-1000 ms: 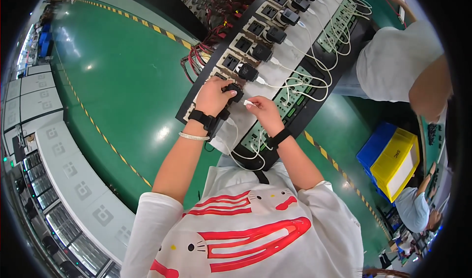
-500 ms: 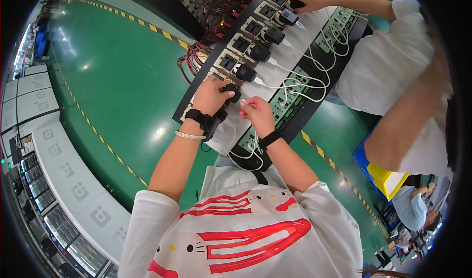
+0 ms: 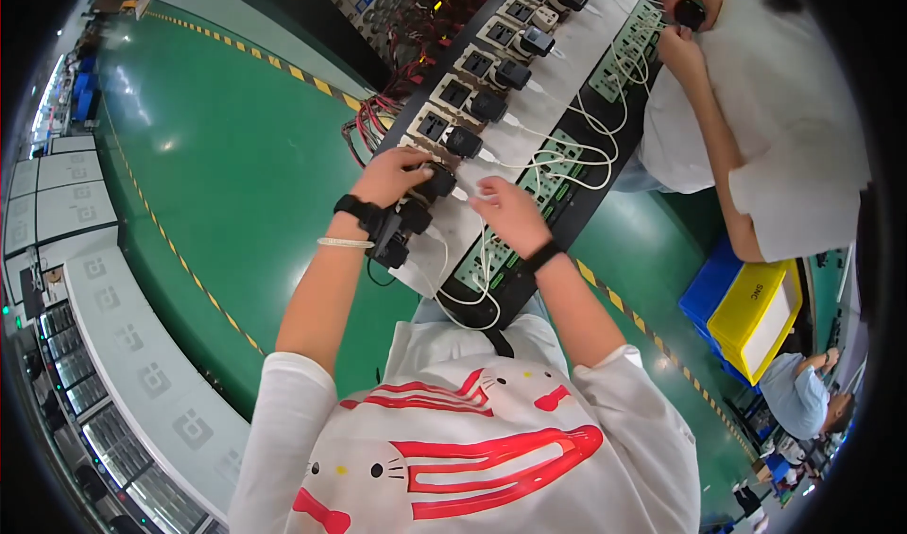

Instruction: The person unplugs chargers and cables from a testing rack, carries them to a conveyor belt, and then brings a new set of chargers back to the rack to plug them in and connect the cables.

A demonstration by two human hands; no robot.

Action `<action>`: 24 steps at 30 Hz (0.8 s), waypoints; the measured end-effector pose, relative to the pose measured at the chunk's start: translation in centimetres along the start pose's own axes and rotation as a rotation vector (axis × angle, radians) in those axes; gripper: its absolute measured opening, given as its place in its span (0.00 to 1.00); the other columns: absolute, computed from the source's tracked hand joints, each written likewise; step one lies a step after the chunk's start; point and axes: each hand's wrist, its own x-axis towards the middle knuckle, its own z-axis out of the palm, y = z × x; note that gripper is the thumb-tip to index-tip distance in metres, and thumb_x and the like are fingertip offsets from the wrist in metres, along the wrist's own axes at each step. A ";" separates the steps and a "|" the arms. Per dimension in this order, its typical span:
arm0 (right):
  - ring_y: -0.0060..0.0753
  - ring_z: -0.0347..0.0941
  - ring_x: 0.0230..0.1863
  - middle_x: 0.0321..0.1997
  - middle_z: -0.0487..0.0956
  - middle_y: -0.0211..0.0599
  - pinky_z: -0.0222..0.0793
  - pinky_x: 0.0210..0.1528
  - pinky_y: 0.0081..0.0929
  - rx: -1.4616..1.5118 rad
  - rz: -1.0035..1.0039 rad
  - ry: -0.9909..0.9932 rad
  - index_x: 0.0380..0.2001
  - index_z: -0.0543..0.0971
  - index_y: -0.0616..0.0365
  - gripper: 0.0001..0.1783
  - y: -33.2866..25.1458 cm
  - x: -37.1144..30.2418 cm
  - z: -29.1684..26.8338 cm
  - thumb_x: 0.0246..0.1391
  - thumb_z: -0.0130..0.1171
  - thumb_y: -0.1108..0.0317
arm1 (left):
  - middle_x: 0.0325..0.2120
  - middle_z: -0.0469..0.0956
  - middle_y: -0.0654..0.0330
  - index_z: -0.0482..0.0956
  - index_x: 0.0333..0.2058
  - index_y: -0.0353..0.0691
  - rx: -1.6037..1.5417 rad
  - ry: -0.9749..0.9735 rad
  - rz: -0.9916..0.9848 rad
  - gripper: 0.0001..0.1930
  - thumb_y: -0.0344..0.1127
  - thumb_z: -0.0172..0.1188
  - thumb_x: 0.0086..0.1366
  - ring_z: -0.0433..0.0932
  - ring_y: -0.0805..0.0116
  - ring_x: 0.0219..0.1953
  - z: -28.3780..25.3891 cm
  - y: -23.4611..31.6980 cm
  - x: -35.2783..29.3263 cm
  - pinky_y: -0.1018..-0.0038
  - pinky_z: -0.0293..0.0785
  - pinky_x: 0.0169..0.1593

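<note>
My left hand (image 3: pixel 397 177) is closed on a black charger (image 3: pixel 437 180) seated in a socket near my end of a long rack. Its fingertips lie on the charger's upper left side. A white USB plug (image 3: pixel 460 194) sticks out of the charger's right side. Just right of that plug is my right hand (image 3: pixel 512 216), thumb and forefinger slightly apart, the other fingers curled. Part of the white cable is hidden beneath this hand. Another black charger (image 3: pixel 414 216) sits close below my left wrist. Farther along the row, a black charger (image 3: pixel 463 141) has its own white cable (image 3: pixel 529 165).
Green circuit boards (image 3: pixel 557 161) with looped white cables line the rack's right side. At the far right a co-worker's hands (image 3: pixel 685 47) hold a black, rounded object. Yellow and blue bins (image 3: pixel 756 321) stand behind them. Red wires (image 3: pixel 378 109) hang beyond the rack's left edge.
My right hand has drawn slightly right and down, its pinch loosened; the white plug now shows in the charger. My left hand stays on the charger. The co-worker has brought a black object off the rack.
</note>
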 end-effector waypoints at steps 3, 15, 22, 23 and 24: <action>0.18 0.70 0.30 0.28 0.77 0.30 0.67 0.33 0.18 0.075 0.039 0.194 0.38 0.75 0.64 0.11 1.1 -3.2 -4.9 0.55 0.55 0.67 | 0.42 0.76 0.51 0.74 0.49 0.38 0.012 0.078 -0.097 0.21 0.38 0.58 0.57 0.75 0.60 0.44 -2.4 -2.4 -2.5 0.71 0.70 0.48; 0.53 0.55 0.66 0.64 0.58 0.64 0.51 0.66 0.35 0.327 0.601 0.499 0.61 0.54 0.75 0.60 13.0 -10.2 3.6 0.42 0.58 0.32 | 0.38 0.77 0.45 0.73 0.47 0.34 -0.204 0.162 -0.070 0.23 0.35 0.61 0.52 0.76 0.51 0.41 0.0 -7.7 -7.0 0.68 0.70 0.47; 0.42 0.66 0.59 0.58 0.69 0.51 0.60 0.60 0.33 0.606 0.549 0.527 0.59 0.61 0.69 0.57 17.3 -10.5 2.4 0.33 0.69 0.38 | 0.47 0.70 0.52 0.66 0.53 0.29 -0.554 0.274 0.021 0.23 0.24 0.56 0.57 0.71 0.64 0.47 -1.1 -0.7 -13.5 0.71 0.65 0.54; 0.41 0.65 0.60 0.58 0.68 0.51 0.59 0.61 0.33 0.650 0.556 0.527 0.60 0.61 0.69 0.58 16.6 -10.2 2.4 0.32 0.70 0.39 | 0.47 0.69 0.52 0.65 0.53 0.29 -0.602 0.256 -0.007 0.24 0.23 0.56 0.56 0.70 0.66 0.47 -0.9 0.2 -14.4 0.72 0.65 0.54; 0.41 0.65 0.60 0.59 0.68 0.51 0.58 0.61 0.33 0.695 0.561 0.525 0.60 0.62 0.69 0.59 16.0 -10.3 2.3 0.31 0.70 0.39 | 0.47 0.69 0.53 0.65 0.53 0.29 -0.584 0.265 -0.003 0.24 0.22 0.55 0.56 0.71 0.66 0.47 -0.2 1.6 -15.3 0.72 0.66 0.53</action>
